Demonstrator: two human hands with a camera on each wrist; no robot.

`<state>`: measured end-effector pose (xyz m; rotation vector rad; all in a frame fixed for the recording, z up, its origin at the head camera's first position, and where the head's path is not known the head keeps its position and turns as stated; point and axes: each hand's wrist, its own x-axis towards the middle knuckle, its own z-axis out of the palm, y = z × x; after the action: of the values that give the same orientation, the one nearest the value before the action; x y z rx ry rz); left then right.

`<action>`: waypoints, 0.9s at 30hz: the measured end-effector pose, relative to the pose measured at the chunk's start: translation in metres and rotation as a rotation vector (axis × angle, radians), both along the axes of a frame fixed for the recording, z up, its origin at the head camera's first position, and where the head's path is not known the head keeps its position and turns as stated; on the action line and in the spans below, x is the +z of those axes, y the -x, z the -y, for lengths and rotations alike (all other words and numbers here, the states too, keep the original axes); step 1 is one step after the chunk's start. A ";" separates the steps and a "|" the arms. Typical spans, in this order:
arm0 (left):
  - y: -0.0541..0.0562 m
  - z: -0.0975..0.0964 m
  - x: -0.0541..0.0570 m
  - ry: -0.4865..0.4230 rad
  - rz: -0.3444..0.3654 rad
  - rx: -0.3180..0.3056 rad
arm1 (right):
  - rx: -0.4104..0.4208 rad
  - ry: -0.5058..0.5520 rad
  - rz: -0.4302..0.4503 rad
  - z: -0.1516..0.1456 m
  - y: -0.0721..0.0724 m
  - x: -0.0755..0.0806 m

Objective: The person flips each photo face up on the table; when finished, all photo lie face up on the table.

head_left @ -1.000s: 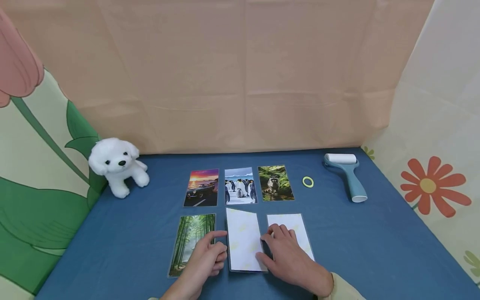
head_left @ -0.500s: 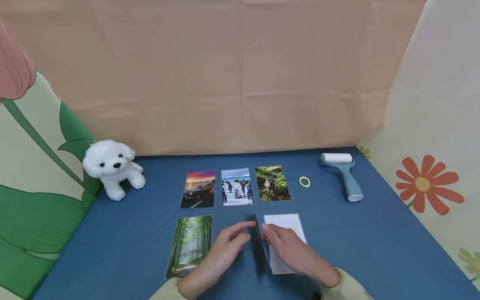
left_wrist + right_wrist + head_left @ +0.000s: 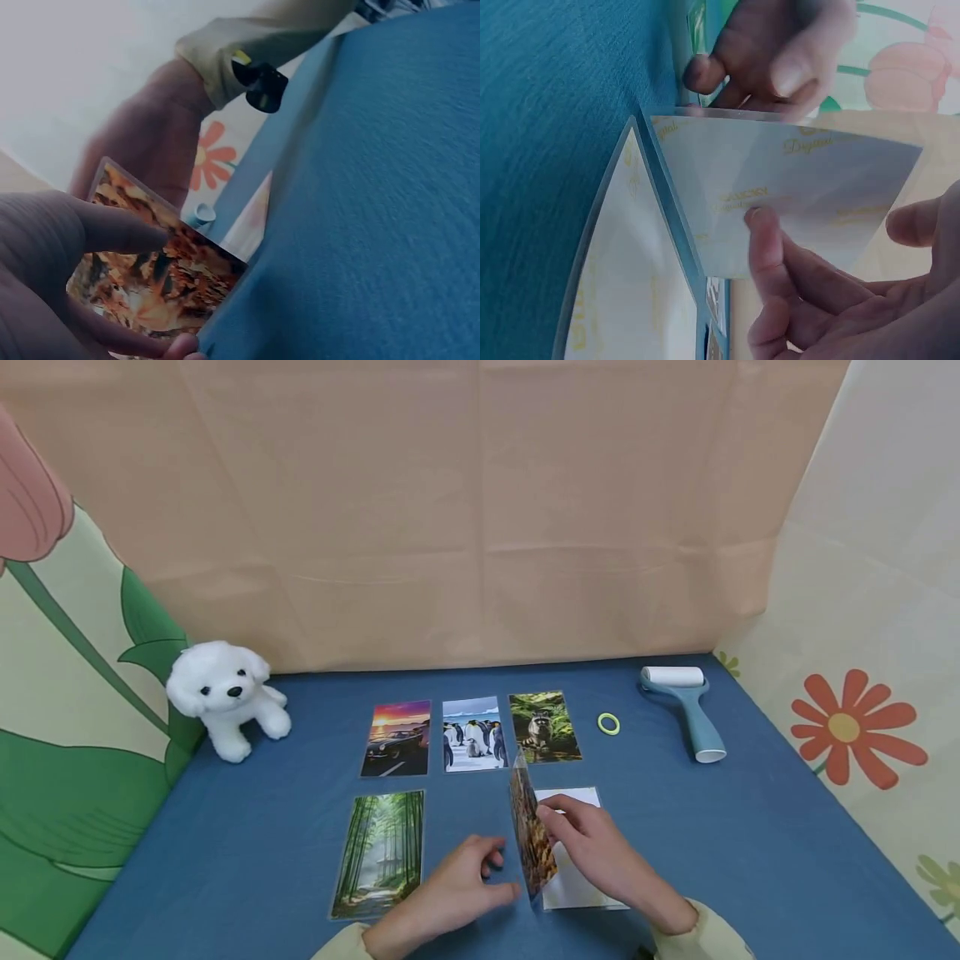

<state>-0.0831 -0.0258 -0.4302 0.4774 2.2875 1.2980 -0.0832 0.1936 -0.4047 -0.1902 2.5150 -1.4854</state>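
Observation:
A laminated photo [image 3: 531, 835] stands tilted on edge, its brown, leafy-looking picture facing left and its white printed back [image 3: 780, 169] facing right. My right hand [image 3: 592, 843] is on the back side; in the right wrist view a fingertip touches the white back. To the left, my left hand [image 3: 465, 881] has thumb and fingers spread near the picture side, holding nothing. In the left wrist view its thumb overlaps the photo [image 3: 172, 285]. Beneath my right hand lies another photo, white back up [image 3: 573, 889]. A bamboo-path photo [image 3: 382, 852] lies face up at left.
Behind lie a sunset car photo [image 3: 396, 739], a penguin photo [image 3: 476, 735] and a raccoon photo [image 3: 545, 727], all face up. A yellow-green ring [image 3: 608, 723] and a blue lint roller [image 3: 697, 718] lie at right. A white plush dog [image 3: 225, 697] sits on the blue cloth [image 3: 247, 843] at left.
The middle photo has turned from white back up to standing on edge, tilted right, with its picture showing. My left hand moved right with it, then drew slightly back from it.

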 end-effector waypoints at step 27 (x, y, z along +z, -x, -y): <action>-0.003 0.005 0.000 0.076 -0.059 0.143 | -0.103 0.242 -0.051 0.004 -0.007 -0.012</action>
<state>-0.0799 -0.0312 -0.4301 0.3360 2.4487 1.2736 -0.0763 0.1899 -0.4171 -0.1397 2.4106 -1.8471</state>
